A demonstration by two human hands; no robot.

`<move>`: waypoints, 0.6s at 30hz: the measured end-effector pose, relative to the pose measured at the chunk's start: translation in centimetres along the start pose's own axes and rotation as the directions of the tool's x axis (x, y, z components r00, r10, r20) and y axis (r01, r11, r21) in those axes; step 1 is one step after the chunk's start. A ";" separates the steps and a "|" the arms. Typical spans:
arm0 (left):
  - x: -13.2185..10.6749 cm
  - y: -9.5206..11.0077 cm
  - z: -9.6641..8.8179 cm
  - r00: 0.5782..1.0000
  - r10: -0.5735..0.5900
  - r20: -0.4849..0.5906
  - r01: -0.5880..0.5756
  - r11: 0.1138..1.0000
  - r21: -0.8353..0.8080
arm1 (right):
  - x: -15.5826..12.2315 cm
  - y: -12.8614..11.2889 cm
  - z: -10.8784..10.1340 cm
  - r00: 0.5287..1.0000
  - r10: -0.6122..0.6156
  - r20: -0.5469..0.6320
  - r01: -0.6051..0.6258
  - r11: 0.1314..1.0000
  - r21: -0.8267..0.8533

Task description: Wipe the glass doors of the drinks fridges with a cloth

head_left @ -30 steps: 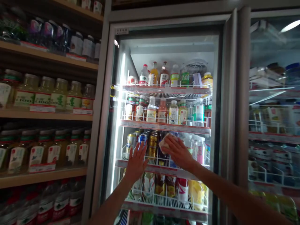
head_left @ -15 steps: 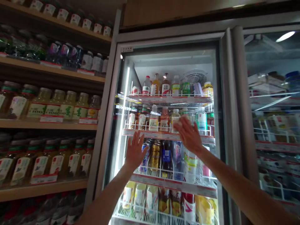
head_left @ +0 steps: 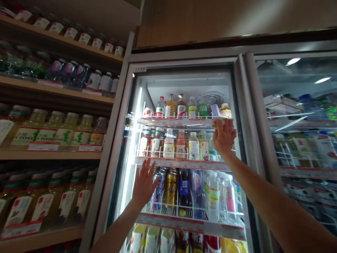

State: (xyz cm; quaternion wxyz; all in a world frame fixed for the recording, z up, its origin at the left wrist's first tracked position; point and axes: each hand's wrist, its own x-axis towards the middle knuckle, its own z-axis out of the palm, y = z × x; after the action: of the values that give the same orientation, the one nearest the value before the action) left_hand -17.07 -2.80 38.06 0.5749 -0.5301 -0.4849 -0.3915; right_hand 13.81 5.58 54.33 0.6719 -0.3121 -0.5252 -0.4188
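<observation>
Glass door [head_left: 184,82] with rows of bottles [head_left: 181,144] and cans [head_left: 171,188] behind it. Over the door's left part, near mid-height, left hand [head_left: 144,184] spread wide, palm toward the glass. At the door's upper right, right hand [head_left: 224,138] with bent fingers, holding a pale cloth [head_left: 219,122]. Left of the door, bottle-filled shelves [head_left: 65,155]; right of it, a second fridge [head_left: 292,75].

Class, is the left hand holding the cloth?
No, the cloth is in the right hand, while the left hand is spread open.
</observation>
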 end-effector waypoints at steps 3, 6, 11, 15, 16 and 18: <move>0.1 -0.1 0.0 1.000 -0.003 0.000 0.003 1.000 -0.005 | -1.3 -4.4 0.7 0.949 -0.289 0.123 0.281 0.956 0.080; -0.2 -0.9 -0.4 0.999 -0.006 0.034 0.006 1.000 -0.001 | -0.7 -7.4 0.8 0.799 -0.543 0.257 0.505 0.839 0.205; -2.1 -3.8 -1.7 0.988 -0.089 0.123 0.079 0.994 0.082 | 3.4 -9.8 2.8 0.978 -0.084 0.189 0.062 0.991 0.120; -4.4 -5.9 -2.9 0.979 -0.102 0.177 0.076 0.986 0.147 | 0.8 -15.8 4.2 0.818 -0.519 0.247 0.433 0.839 0.328; -5.0 -6.3 -3.3 0.976 -0.100 0.192 0.070 0.985 0.158 | 0.3 -17.2 4.4 0.743 -0.621 0.251 0.514 0.769 0.380; -6.1 -7.3 -3.9 0.972 -0.105 0.212 0.069 0.983 0.172 | 0.9 -19.4 4.9 0.710 -0.655 0.259 0.532 0.739 0.412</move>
State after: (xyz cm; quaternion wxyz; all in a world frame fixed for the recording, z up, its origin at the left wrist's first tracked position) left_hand -24.88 -8.05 33.93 0.5415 -0.4995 -0.5988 -0.3141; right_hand -5.53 0.82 56.01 0.4205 -0.0917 -0.7782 -0.4573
